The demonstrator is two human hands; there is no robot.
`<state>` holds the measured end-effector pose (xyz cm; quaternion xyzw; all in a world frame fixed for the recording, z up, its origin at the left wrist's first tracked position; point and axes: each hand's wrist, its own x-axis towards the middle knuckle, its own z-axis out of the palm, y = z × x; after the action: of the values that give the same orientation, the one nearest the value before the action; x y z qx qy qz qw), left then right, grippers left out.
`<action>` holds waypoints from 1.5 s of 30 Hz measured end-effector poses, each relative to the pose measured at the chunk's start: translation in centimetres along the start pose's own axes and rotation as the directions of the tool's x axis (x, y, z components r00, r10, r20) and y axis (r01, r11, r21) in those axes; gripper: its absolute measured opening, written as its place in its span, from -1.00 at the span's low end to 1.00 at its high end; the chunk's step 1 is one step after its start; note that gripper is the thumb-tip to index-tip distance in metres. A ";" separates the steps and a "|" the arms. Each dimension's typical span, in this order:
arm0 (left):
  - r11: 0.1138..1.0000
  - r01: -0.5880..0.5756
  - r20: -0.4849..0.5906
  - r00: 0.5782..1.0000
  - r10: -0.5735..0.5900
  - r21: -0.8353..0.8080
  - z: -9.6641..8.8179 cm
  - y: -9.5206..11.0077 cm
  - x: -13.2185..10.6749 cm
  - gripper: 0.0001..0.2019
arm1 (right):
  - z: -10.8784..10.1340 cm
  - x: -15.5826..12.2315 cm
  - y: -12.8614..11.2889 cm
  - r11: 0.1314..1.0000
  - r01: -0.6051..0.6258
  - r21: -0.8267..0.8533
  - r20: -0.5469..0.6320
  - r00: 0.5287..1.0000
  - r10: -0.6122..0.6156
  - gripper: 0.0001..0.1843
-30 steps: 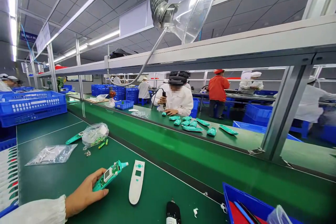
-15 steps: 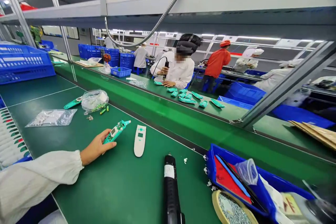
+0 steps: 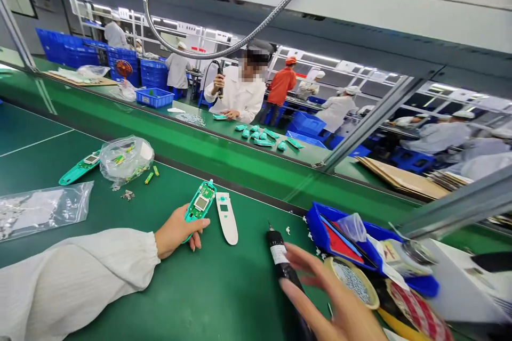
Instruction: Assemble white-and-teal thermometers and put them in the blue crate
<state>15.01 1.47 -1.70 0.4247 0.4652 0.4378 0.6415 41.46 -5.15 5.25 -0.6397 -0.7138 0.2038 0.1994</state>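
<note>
My left hand (image 3: 176,232) grips the lower end of a teal device half with a bare circuit board and small screen (image 3: 200,203), resting on the green mat. Just right of it lies a white cover piece (image 3: 226,217), flat on the mat. My right hand (image 3: 332,298) is at the bottom right with fingers spread, holding nothing, hovering right beside a black electric screwdriver (image 3: 280,256) that lies on the mat with its tip pointing away.
A blue tray (image 3: 316,218) with red and clear contents and a round dish of screws (image 3: 352,282) sit at right. Clear plastic bags (image 3: 124,157) (image 3: 40,210) and another teal device half (image 3: 80,167) lie at left. A green conveyor (image 3: 224,160) runs behind; a person works opposite.
The camera has tilted down and to the right. My right hand has come into view beside the screwdriver. My left hand has turned the teal device more upright, next to the white cover.
</note>
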 end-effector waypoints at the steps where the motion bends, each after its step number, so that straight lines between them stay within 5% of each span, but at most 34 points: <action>1: 1.000 -0.005 0.002 1.000 0.006 -0.025 -0.2 -0.1 0.1 -0.58 | 0.7 1.9 -2.1 0.999 0.019 -0.027 0.080 0.997 -0.016 -0.42; 3: 0.998 -0.014 -0.010 1.000 0.013 -0.057 -0.6 -0.2 0.1 -0.58 | 3.0 6.0 -5.0 0.992 0.034 -0.124 0.181 0.983 -0.011 -0.29; 6: 0.996 -0.023 -0.043 0.999 0.019 -0.083 -1.1 -0.2 0.1 -0.58 | 6.7 11.1 -6.1 0.973 -0.043 -0.227 0.199 0.976 0.090 -0.04; 9: 0.991 -0.041 -0.090 0.996 0.029 -0.124 -1.3 -0.1 0.4 -0.59 | 8.9 13.0 -5.7 0.976 -0.067 -0.206 0.218 0.970 0.112 -0.18; 14: 0.982 -0.125 -0.199 0.975 0.095 -0.142 -0.9 0.1 0.2 -0.63 | 9.1 7.4 -6.7 0.999 -0.035 -0.014 0.227 0.973 0.037 -0.49; 19: 0.964 -0.066 -0.025 0.998 0.061 -0.258 1.4 0.7 -2.7 -0.65 | 9.3 -0.8 -7.5 0.925 -0.030 0.380 0.117 0.993 -0.016 -0.46; 23: 0.965 -0.048 0.035 0.998 0.059 -0.256 3.2 0.8 -4.9 -0.69 | 10.4 -3.9 -6.9 0.867 -0.109 0.486 0.080 0.994 0.081 -0.39; 39: 0.989 -0.088 -0.051 0.995 0.083 -0.120 4.4 0.3 -5.6 -0.70 | 11.4 -5.4 -5.8 0.868 -0.012 0.496 -0.042 0.998 0.037 -0.46; 45: 0.967 -0.241 -0.058 0.967 0.246 0.084 4.3 0.3 -5.7 -0.71 | 9.2 -3.7 -5.5 0.865 -0.020 0.502 -0.113 0.990 0.088 -0.48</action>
<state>18.04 -4.49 0.78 0.4878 0.4474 0.5094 0.5499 32.21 -9.72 0.48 -0.5981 -0.6039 0.3441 0.3988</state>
